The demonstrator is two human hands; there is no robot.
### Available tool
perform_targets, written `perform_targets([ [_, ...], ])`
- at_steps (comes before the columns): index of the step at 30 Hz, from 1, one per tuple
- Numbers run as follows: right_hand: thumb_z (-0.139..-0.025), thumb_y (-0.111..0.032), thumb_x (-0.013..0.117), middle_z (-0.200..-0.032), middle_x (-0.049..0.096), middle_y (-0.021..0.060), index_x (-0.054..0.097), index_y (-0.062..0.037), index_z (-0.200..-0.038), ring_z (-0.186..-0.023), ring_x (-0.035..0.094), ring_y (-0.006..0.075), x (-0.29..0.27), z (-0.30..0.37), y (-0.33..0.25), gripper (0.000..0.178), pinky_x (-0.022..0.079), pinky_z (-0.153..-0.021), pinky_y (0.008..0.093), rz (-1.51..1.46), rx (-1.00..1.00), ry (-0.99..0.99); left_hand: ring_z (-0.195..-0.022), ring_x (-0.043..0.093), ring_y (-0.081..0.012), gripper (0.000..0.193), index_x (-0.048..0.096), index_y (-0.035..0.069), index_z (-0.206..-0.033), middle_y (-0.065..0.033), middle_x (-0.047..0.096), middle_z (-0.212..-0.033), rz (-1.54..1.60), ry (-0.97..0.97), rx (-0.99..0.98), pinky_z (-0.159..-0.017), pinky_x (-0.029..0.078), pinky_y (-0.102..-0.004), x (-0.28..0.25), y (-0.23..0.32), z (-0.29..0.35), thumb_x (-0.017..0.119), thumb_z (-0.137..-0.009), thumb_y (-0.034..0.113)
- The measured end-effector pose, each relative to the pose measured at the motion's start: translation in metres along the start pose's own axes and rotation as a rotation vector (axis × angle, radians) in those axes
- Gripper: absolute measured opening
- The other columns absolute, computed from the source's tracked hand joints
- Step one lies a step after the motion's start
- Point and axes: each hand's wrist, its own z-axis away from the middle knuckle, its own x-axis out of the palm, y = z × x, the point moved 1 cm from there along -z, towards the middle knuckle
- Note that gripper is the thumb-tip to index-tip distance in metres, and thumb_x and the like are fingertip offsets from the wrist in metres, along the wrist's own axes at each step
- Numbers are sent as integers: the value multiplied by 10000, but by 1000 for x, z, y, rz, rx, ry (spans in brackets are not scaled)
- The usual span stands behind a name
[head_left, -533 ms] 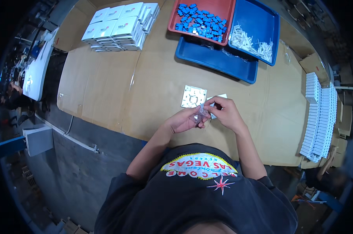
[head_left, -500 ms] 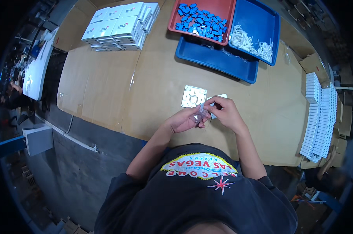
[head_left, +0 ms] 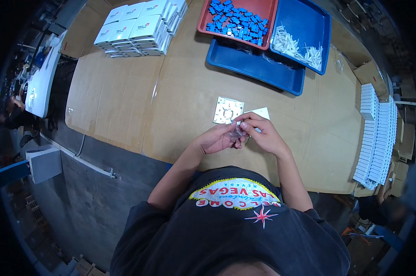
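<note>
Between my two hands is a small clear plastic bag, its contents too small to make out. My left hand is curled round the bag from the left. The fingers of my right hand pinch at the bag's upper right side, close against the left fingertips. Just beyond my hands lies a square white plastic plate with slots and a round opening in its middle. To its right a flat white piece is partly hidden behind my right hand.
Stacks of white boxes stand at the far left. A red tray of blue parts and a blue tray of white sticks overlap a lower blue tray. Rows of white pieces line the cardboard-covered table's right edge.
My right hand has shifted slightly left and its fingers have closed in nearer to the left fingertips. The bag now sits lower and more covered between the hands.
</note>
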Motion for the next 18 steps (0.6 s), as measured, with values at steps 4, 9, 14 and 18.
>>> perform_targets([
  [4,-1073,-163,603,-1192,685,83,726,52,-1106,-826,687,141,-2,0,-4,250,558,-776,291,84,-34,26,-966,670,-194,451,590,52,-1289,-95,665,-1083,6,18,7,-923,557,-398,1,-1,1,394,-1146,432],
  [9,-1070,-192,602,-1176,702,96,740,38,-1105,-813,698,160,4,1,-11,271,559,-772,313,221,-48,-38,-976,673,-196,415,611,57,-1255,-90,675,-1105,20,12,10,-939,551,-408,-4,-4,2,436,-1138,416],
  [14,-1071,-183,605,-1290,678,113,738,47,-1116,-964,692,193,5,0,-8,269,553,-852,326,294,-19,-62,-903,672,-179,441,632,57,-1187,-82,675,-1038,8,82,16,-876,552,-355,6,-1,1,469,-1120,462],
  [18,-1060,-200,615,-1321,672,137,735,44,-1131,-1062,688,255,8,2,-10,281,542,-928,357,414,-54,-68,-910,658,-188,401,625,55,-1195,-60,656,-1028,30,74,12,-888,547,-367,5,-2,2,489,-1122,425],
])
